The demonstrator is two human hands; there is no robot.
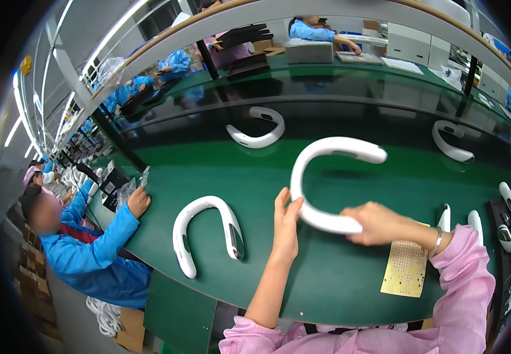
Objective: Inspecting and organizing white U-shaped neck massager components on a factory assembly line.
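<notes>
A white U-shaped neckband device [298,171] is held up over the green table, its opening facing right. My right hand [376,223] is closed round its lower end. At the outer left side of the curve, my left hand [286,221] has its thumb and fingers against the band; part of the grip is hidden behind it. A similar white neckband device [203,204] with dark inset patches lies left of my left forearm. Under my right wrist is a yellow printed sheet [406,268], and white device ends [475,224] show beyond my right sleeve.
The green table [326,283] has a dark glossy raised panel behind it, mirroring the devices. More white devices fill a dark tray [508,236] at right. A co-worker in blue [99,248] sits at left, holding a small clear bag. A shelf rail [255,12] crosses overhead.
</notes>
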